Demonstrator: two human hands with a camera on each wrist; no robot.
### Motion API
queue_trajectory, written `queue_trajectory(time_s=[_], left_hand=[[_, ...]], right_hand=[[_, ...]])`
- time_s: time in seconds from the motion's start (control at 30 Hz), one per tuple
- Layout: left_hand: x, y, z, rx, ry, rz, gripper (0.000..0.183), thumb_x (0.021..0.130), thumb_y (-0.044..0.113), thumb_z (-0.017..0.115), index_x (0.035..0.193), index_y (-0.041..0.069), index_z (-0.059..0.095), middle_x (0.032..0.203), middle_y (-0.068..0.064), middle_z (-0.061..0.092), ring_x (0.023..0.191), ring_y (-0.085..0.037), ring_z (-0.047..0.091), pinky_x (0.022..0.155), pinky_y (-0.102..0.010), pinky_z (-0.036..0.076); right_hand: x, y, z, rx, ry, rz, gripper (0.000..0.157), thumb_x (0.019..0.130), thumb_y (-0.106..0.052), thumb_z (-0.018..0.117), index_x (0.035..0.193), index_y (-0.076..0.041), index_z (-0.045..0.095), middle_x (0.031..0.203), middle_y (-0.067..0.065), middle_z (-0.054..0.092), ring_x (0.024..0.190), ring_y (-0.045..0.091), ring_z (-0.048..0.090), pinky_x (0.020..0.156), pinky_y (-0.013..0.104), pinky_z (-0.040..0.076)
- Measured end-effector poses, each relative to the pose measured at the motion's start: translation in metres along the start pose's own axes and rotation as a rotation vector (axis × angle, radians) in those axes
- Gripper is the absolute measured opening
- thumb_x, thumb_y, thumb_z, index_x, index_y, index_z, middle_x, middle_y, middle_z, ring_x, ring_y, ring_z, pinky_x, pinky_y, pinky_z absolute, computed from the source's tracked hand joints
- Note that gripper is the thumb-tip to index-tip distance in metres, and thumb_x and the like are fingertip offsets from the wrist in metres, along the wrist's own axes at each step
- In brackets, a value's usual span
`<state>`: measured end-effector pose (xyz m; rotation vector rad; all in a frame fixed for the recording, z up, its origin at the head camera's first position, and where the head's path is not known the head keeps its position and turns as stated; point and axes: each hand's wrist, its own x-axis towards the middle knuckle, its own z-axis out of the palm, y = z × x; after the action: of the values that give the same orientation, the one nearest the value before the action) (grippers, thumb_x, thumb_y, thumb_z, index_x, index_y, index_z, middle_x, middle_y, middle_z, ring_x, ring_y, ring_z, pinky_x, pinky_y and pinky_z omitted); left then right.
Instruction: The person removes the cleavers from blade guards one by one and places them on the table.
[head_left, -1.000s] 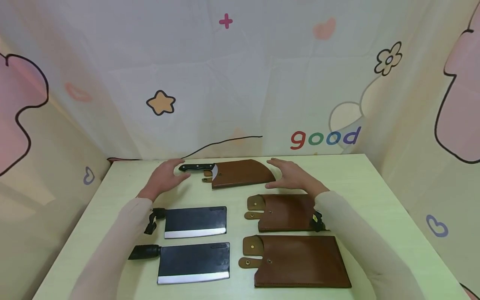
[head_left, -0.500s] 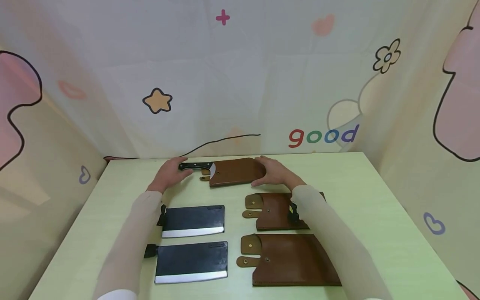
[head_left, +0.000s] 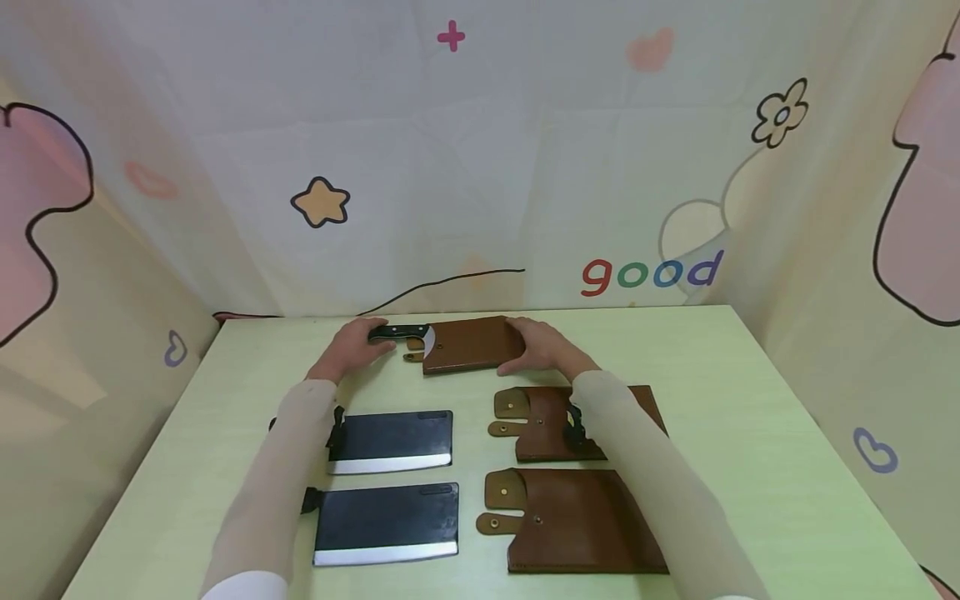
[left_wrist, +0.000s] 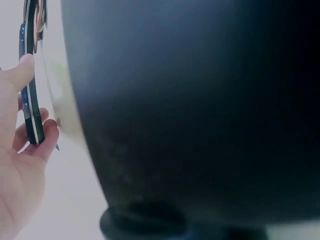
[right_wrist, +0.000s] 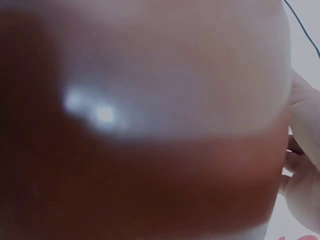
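At the back of the table lies a knife with a black riveted handle, its blade inside a brown leather sheath. My left hand holds the handle's end; in the left wrist view, thumb and fingers pinch the handle from both sides. My right hand grips the rounded far end of the same sheath, thumb in front and fingers behind. In the right wrist view that hand shows only at the edge.
Two bare cleavers with dark blades lie one before the other at left; my left sleeve covers part of their handles. To the right are two more brown sheaths with snap straps, partly under my right sleeve. A printed curtain stands behind the table.
Both hands have closed in on the sheathed knife: the left moved right onto the handle, the right moved left onto the sheath's end. The cleavers and other sheaths stay put.
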<state>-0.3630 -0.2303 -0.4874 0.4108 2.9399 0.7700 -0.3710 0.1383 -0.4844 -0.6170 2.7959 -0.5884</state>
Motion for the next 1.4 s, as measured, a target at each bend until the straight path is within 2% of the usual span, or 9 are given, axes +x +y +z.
queue_trajectory(time_s=[0.17,0.33,0.53,0.67,0.9,1.17,1.4], left_hand=[[0.002,-0.002,-0.001,0.040,-0.007,-0.002,0.055,0.102,0.026,0.064,0.146,-0.004,0.051,0.147,-0.027,0.052,0.139,-0.044,0.045,0.114,-0.055,0.035],[0.000,0.001,-0.005,0.022,0.031,0.020,0.046,0.104,0.018,0.062,0.143,-0.004,0.054,0.146,-0.026,0.053,0.138,-0.044,0.047,0.113,-0.057,0.036],[-0.008,0.011,-0.013,0.012,0.059,0.044,0.043,0.104,0.016,0.061,0.142,-0.003,0.056,0.133,-0.027,0.060,0.115,-0.040,0.059,0.097,-0.054,0.045],[-0.012,0.017,-0.018,0.012,0.076,0.070,0.043,0.104,0.017,0.061,0.142,-0.003,0.056,0.131,-0.026,0.061,0.111,-0.038,0.059,0.094,-0.053,0.047],[-0.015,0.030,-0.025,0.023,0.148,0.149,0.046,0.102,0.021,0.066,0.138,-0.005,0.059,0.123,-0.025,0.067,0.096,-0.033,0.058,0.085,-0.049,0.043],[-0.013,0.038,-0.025,0.054,0.209,0.167,0.047,0.100,0.029,0.068,0.135,-0.002,0.064,0.115,-0.023,0.068,0.096,-0.034,0.059,0.081,-0.046,0.041],[-0.012,0.040,-0.022,0.062,0.234,0.186,0.039,0.100,0.025,0.067,0.131,0.000,0.068,0.114,-0.022,0.071,0.092,-0.033,0.058,0.081,-0.045,0.040]], right_hand=[[-0.001,0.000,-0.001,-0.031,0.001,-0.018,0.109,0.080,-0.054,0.085,0.159,-0.001,0.032,0.157,0.018,0.044,0.144,0.036,0.042,0.117,0.047,0.034],[-0.004,-0.002,-0.009,-0.020,0.041,-0.027,0.110,0.077,-0.055,0.086,0.157,0.001,0.035,0.155,0.020,0.046,0.142,0.036,0.045,0.115,0.047,0.037],[-0.012,-0.004,-0.018,-0.021,0.074,-0.034,0.109,0.077,-0.053,0.087,0.156,0.002,0.036,0.155,0.021,0.045,0.142,0.037,0.045,0.115,0.049,0.038],[-0.019,-0.004,-0.021,-0.029,0.102,-0.048,0.110,0.077,-0.054,0.086,0.157,0.001,0.035,0.156,0.021,0.044,0.143,0.037,0.044,0.114,0.049,0.038],[-0.036,-0.007,-0.030,-0.029,0.166,-0.055,0.109,0.076,-0.054,0.087,0.157,0.000,0.037,0.156,0.021,0.045,0.141,0.038,0.046,0.113,0.051,0.040],[-0.047,-0.010,-0.032,-0.019,0.211,-0.040,0.106,0.077,-0.051,0.088,0.156,-0.001,0.037,0.154,0.022,0.047,0.139,0.039,0.048,0.111,0.052,0.042],[-0.055,-0.013,-0.031,-0.015,0.241,-0.016,0.107,0.076,-0.051,0.088,0.156,-0.001,0.038,0.154,0.024,0.046,0.139,0.041,0.047,0.110,0.054,0.042]])
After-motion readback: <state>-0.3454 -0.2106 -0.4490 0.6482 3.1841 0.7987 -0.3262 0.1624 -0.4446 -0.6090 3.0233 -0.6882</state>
